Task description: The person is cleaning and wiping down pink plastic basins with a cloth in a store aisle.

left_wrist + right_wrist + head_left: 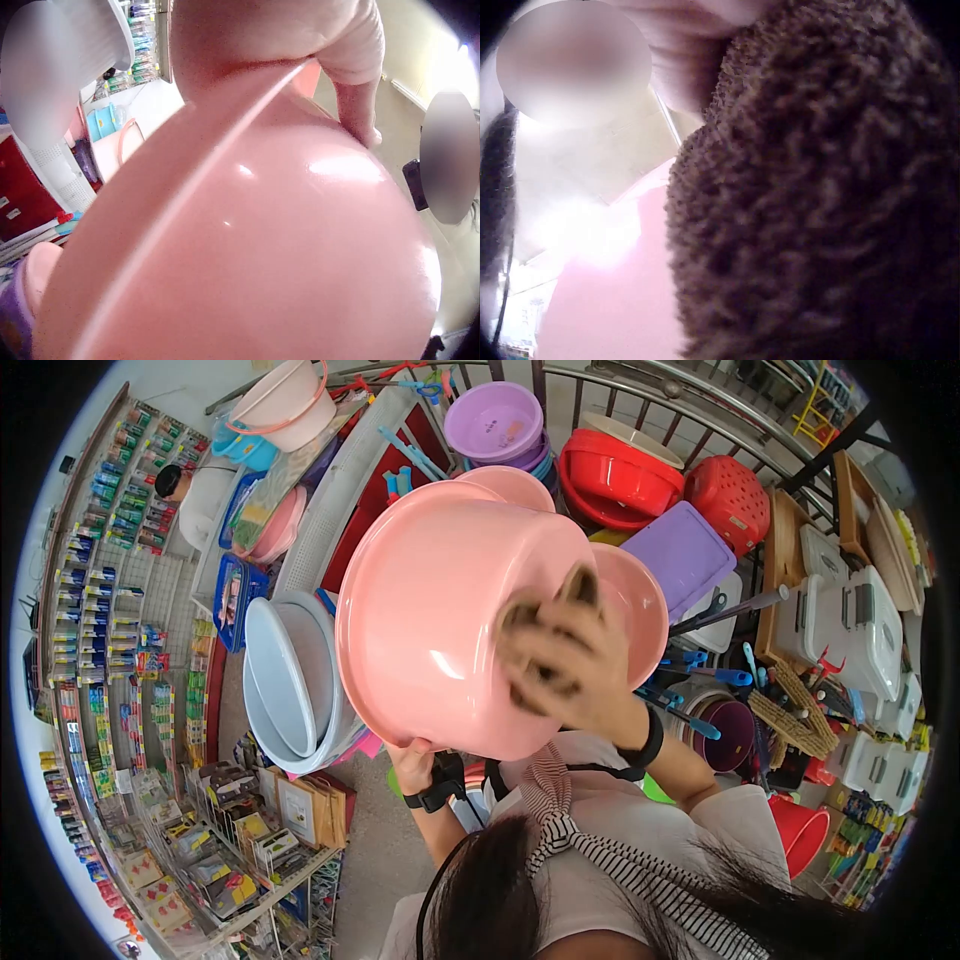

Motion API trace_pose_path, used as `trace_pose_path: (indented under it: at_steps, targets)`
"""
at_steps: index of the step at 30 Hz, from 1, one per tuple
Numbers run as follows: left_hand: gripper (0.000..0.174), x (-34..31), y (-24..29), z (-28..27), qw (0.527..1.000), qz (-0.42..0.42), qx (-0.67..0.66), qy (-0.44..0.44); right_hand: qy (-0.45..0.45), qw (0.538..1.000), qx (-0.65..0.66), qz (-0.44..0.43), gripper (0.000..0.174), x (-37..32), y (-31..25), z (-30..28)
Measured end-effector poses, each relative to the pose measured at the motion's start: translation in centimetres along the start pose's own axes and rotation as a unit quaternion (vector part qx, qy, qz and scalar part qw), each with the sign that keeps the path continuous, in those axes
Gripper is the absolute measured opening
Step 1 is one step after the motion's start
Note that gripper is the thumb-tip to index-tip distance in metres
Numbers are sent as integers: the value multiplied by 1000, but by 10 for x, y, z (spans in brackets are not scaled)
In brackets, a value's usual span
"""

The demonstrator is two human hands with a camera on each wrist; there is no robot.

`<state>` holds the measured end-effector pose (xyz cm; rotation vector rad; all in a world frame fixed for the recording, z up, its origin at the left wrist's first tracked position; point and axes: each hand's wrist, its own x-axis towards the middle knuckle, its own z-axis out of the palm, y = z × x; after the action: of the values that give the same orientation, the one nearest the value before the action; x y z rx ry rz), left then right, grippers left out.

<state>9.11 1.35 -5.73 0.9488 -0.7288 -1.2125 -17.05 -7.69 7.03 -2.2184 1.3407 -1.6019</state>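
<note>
Wire rack (274, 898): packets (205, 850), wood-edged frame (297, 812) upright.

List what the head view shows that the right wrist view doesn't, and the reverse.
Only head: the left hand gripping the pink basin, the red basket and the pale blue tubs.
Only right wrist: the fuzzy texture of the brown cloth, blurred in the head view.
Both: pink basin, brown cloth, right hand.

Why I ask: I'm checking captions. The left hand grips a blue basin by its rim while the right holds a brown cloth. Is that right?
No: the basin is pink, not blue, as the head view shows. The left hand grips its rim; the right hand holds a brown cloth.
</note>
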Motion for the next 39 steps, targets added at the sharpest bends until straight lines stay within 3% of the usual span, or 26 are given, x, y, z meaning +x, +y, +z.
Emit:
trace_pose_path:
  at_steps: [2,3,7,10,12,14,16,18,22,24,26,28,30,32,34,38,39]
  targets:
    - [100,0,1,-2,1000,-4,-18,-1,-57,990,19,-127,32,-8,-15,-2]
    - [100,-2,1,-2,1000,-4,-18,0,-55,988,31,-138,34,-10,-17,-3]
    - [101,-9,0,-13,1000,-16,-8,2,-74,991,31,-111,34,2,7,-2]
    - [100,-6,8,-9,999,-18,20,-26,24,999,16,21,30,19,26,1]
    - [101,-6,13,-7,998,-24,36,-41,-2,1000,14,-5,29,14,11,-3]
    - [105,-4,14,-7,999,-36,41,-8,-84,988,52,-119,30,7,-10,-8]
    - [106,-6,20,1,999,-26,45,-2,-109,985,72,-114,30,10,-15,-11]
    - [107,-6,26,9,999,-17,49,3,-110,985,100,-87,31,19,-1,-12]
    - [104,-4,27,4,998,6,59,-2,-40,994,81,56,30,27,24,-5]
    - [103,-3,27,-2,997,0,77,-16,-63,996,43,46,29,25,8,-16]
    - [106,-3,27,-1,997,-14,71,-15,-165,985,34,-38,34,22,-10,-27]
    - [108,-7,30,12,998,-5,58,-6,-155,985,59,-33,28,23,-17,-28]
    - [111,-7,31,14,999,2,47,0,-148,977,153,-14,26,30,-1,-26]
    - [115,-11,26,8,999,1,49,1,-117,982,150,15,24,34,16,-23]
    - [115,-13,21,-5,998,1,66,-2,-82,979,159,102,24,38,23,-23]
    - [112,-11,17,-11,996,40,81,10,-114,989,83,-32,29,20,-9,-24]
    - [112,-12,15,-13,996,40,82,11,-114,989,84,-32,29,19,-12,-25]
